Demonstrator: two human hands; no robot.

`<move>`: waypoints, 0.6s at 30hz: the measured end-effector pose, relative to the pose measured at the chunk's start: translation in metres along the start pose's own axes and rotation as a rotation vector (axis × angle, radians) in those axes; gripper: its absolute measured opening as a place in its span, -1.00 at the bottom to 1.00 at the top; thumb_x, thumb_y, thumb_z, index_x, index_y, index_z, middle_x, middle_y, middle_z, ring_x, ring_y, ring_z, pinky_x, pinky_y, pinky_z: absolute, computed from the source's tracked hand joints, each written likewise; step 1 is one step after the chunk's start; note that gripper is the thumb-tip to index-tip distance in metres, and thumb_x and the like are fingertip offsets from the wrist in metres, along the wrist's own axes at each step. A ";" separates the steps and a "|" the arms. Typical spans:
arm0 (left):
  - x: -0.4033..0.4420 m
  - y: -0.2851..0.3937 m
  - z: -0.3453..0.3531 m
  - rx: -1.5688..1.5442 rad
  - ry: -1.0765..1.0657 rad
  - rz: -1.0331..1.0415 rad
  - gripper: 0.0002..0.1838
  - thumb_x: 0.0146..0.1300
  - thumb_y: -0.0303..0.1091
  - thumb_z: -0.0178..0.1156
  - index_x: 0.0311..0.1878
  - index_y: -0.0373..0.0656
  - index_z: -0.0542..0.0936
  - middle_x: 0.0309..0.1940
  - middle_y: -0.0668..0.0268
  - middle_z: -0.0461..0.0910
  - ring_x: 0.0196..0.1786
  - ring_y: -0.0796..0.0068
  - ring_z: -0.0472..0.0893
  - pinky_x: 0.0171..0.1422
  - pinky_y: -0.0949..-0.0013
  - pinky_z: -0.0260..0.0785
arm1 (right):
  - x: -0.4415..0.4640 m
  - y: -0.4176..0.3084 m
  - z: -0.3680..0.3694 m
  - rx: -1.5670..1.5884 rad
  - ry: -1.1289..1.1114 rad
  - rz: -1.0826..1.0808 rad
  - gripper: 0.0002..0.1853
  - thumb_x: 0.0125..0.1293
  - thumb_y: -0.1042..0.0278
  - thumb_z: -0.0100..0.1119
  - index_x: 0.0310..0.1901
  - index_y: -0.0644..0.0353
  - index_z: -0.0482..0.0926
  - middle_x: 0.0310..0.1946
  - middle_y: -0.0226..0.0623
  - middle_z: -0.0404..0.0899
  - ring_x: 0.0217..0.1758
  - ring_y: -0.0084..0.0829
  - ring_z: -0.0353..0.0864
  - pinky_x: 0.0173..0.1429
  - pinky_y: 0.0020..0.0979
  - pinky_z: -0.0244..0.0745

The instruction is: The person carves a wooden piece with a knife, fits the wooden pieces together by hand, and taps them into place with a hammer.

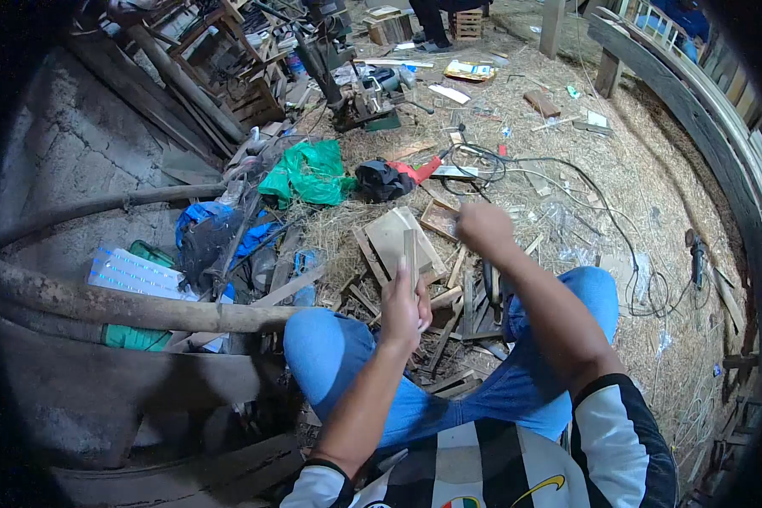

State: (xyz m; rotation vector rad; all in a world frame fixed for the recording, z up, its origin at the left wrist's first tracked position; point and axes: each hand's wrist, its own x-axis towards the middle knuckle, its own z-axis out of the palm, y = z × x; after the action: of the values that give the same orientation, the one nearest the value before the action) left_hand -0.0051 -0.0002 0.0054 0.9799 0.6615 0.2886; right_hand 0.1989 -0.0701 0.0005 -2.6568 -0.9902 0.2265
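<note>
Fingers (pixel 403 284) first: those on the left hand (pixel 402 315) are wrapped around a narrow strip (pixel 410 244), its top standing clear of the grip. From my head view, the palm hides the strip's lower part. The right hand (pixel 485 229) shows me only its back, curled like a fist; I can't tell what, if anything, its fingers hold.

The strip stands upright, in line with a pale board (pixel 383 233) beyond it, and I can't judge whether they touch. A shallow wooden tray (pixel 438 220) sits just beside the right hand. Between the knees, the forearm and jeans (pixel 328 343) cover part of a tangle of scraps (pixel 445 337), too jumbled for me to separate.

The strip looks flat-sided and straight; the board, smooth and squarish. Dry, fibrous straw (pixel 559 140) covers the ground. Farther out I see a crumpled green bag (pixel 306 173), thin and shiny, near a red tool (pixel 422 171) partly hidden by black cloth (pixel 383 181). At the top edge, a dark-clothed person (pixel 432 24) is cut off.
</note>
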 end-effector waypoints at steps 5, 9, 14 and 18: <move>-0.006 0.009 0.000 -0.033 -0.051 -0.031 -0.44 0.57 0.18 -0.13 -0.32 -0.14 0.49 -0.69 0.44 0.32 -0.73 0.62 0.25 -0.64 0.47 0.24 | 0.016 0.029 -0.019 0.013 0.151 0.048 -0.72 0.16 0.25 0.11 -0.33 0.25 0.73 -0.34 0.11 0.70 -0.22 0.09 0.74 -0.09 0.02 0.64; 0.000 0.007 -0.004 -0.118 -0.159 -0.009 -0.50 0.60 0.10 -0.12 -0.08 -0.20 0.55 -0.60 0.40 0.39 -0.63 0.59 0.35 -0.48 0.41 0.40 | 0.002 0.006 -0.018 0.097 0.168 -0.090 -0.77 0.10 0.29 0.11 -0.41 0.25 0.69 -0.40 0.14 0.67 -0.26 0.12 0.71 -0.09 0.05 0.61; -0.002 0.012 -0.002 -0.158 -0.172 -0.006 -0.51 0.61 0.07 -0.13 0.06 -0.19 0.53 -0.62 0.41 0.37 -0.65 0.59 0.33 -0.51 0.42 0.36 | -0.015 -0.013 -0.022 0.169 0.211 -0.227 -0.83 0.07 0.31 0.15 -0.44 0.21 0.63 -0.49 0.06 0.64 -0.35 0.12 0.68 -0.17 0.10 0.58; -0.001 0.012 -0.004 -0.289 -0.123 -0.096 -0.54 0.60 0.12 -0.17 -0.06 -0.09 0.50 -0.67 0.48 0.27 -0.72 0.63 0.23 -0.62 0.48 0.18 | -0.024 -0.021 -0.014 0.119 0.231 -0.367 -0.89 0.00 0.34 0.20 -0.45 0.17 0.57 -0.53 -0.01 0.60 -0.40 0.11 0.64 -0.27 0.10 0.52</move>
State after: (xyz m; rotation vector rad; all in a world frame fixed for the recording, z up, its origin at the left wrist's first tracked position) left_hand -0.0077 0.0083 0.0146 0.6813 0.5350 0.2297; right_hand 0.1714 -0.0740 0.0219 -2.2789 -1.3112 -0.0967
